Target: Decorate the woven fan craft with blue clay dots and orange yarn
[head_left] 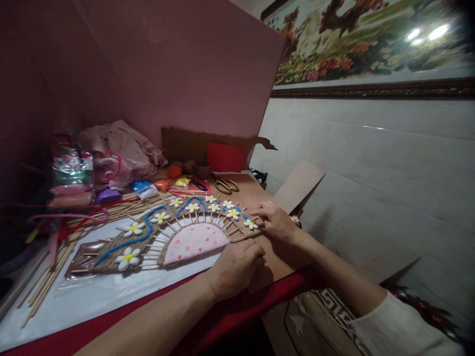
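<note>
A fan-shaped craft piece (156,232) of thin sticks woven with brown twine lies on the table. White clay flowers (127,258) with yellow centres and a wavy blue clay line (149,225) decorate its band. At its inner middle is a pink spotted half-circle (196,242). My right hand (276,223) grips the piece's right end, index finger reaching over its upper edge. My left hand (237,267) is closed beside the lower right edge, its fingers curled together. Whatever is between those fingertips is hidden.
Gold-handled scissors (225,185) lie behind the craft. Loose sticks (48,282), coloured clay packets (109,194) and a crumpled pink cloth (122,148) crowd the left and back. Brown cardboard (274,277) lies under my hands. A tiled wall (389,163) stands at right.
</note>
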A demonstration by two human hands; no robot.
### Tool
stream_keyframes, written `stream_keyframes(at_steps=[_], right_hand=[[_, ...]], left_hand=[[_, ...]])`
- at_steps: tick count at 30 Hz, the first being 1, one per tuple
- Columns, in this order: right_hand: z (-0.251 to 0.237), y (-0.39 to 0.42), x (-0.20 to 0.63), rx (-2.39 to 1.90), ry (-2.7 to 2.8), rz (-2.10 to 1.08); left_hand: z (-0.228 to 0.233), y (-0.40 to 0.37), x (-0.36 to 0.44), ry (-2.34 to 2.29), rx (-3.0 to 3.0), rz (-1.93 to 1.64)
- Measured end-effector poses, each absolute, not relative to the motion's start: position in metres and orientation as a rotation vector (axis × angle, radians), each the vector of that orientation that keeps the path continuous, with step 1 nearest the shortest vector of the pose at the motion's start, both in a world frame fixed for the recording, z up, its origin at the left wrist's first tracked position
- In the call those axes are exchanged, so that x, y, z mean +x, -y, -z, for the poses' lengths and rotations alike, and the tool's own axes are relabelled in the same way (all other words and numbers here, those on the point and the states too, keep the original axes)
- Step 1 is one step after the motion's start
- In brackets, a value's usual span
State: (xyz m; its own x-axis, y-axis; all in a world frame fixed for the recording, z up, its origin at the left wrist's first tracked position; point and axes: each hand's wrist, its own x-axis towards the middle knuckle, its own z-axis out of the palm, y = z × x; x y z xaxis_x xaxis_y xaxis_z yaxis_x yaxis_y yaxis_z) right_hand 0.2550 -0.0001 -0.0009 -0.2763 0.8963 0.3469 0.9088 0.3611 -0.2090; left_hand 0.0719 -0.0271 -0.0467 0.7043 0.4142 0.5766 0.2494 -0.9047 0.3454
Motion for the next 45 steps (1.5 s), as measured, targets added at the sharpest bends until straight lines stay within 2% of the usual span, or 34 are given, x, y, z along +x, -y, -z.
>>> stream_keyframes(at_steps=[10,29,32,38,45], right_hand=[[0.009,-0.018,0.257,-1.691,2.37,0.064],[-0.001,-0.023,0.254,-1.567,2.428,0.103],[-0.007,-0.013,0.251,-1.479,2.21,0.08],[-0.01,0.032,0.23,-1.258,1.879,-0.249],[-0.004,0.058,0.22,-1.265,1.932,-0.323]], left_hand=[[0.046,0.026,0.071,-0.514,2.676,-0.979],[0.047,0.027,0.07,-0.552,2.631,-1.021],[0.046,0.026,0.07,-0.607,2.5,-1.107],[0.043,0.019,0.069,-0.702,2.026,-1.272],[0.043,0.016,0.072,-0.649,1.557,-1.209]])
